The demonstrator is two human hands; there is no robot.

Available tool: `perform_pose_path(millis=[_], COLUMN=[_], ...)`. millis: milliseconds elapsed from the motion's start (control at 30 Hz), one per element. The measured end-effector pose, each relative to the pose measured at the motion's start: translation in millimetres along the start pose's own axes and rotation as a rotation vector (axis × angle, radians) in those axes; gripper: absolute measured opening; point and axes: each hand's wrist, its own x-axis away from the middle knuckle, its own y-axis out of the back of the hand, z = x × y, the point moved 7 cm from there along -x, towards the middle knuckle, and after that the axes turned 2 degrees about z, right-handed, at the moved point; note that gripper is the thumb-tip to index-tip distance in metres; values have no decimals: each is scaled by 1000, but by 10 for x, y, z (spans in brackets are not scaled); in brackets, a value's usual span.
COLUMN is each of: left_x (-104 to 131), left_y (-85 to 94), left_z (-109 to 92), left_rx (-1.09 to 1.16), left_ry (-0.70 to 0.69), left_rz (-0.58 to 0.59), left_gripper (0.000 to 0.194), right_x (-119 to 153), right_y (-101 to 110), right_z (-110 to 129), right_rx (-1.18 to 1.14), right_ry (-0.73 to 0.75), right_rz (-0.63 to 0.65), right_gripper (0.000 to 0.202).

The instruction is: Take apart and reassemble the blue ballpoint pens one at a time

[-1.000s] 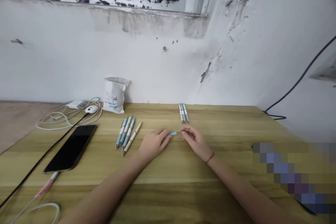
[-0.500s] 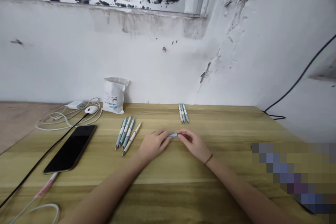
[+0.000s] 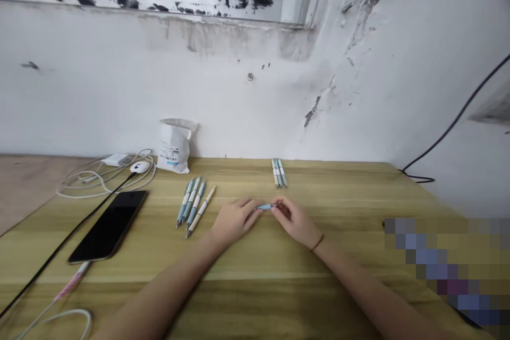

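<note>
A light blue pen (image 3: 264, 206) lies crosswise between my two hands, low over the wooden table. My left hand (image 3: 236, 219) is closed on its left end, which the fingers hide. The fingertips of my right hand (image 3: 291, 218) pinch its metal tip at the right. Left of my left hand lie several blue and green pens (image 3: 191, 203) side by side, with a cream pen (image 3: 201, 212) slanted beside them. Farther back, near the wall, a small group of pens (image 3: 279, 172) rests close together.
A black phone (image 3: 109, 227) with a cable plugged in lies on the left of the table (image 3: 255, 297). Behind it are coiled white cables, a charger (image 3: 117, 160) and a white round device (image 3: 139, 167). A white packet (image 3: 174, 146) stands against the wall. The right edge is pixelated.
The view has shifted very slightly. A little more of the blue pen's metal tip shows at my right fingertips; both hands stay in nearly the same place.
</note>
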Motion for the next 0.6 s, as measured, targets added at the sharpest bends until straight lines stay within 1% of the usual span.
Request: perform_pose_path(millis=[67, 167, 300, 400, 500, 533, 600], left_x=[1, 2, 2, 3, 3, 3, 3], left_y=[10, 20, 22, 16, 20, 24, 29], left_z=[-5, -18, 5, 4, -14, -14, -4], left_rx=[11, 37, 51, 51, 61, 63, 61], left_ry=[-1, -14, 13, 8, -13, -13, 2], left_rz=[-5, -5, -5, -3, -8, -13, -21], left_gripper=[30, 30, 30, 29, 29, 29, 28], right_x=[-4, -3, 11, 9, -1, -2, 2], right_y=[-8, -6, 11, 13, 12, 12, 9], right_z=[-9, -11, 14, 19, 10, 7, 10], right_rx=[49, 101, 41, 53, 93, 92, 74], right_ry=[-1, -10, 3, 21, 21, 18, 24], right_rz=[11, 25, 13, 4, 3, 4, 8], right_gripper=[25, 35, 23, 22, 30, 29, 22])
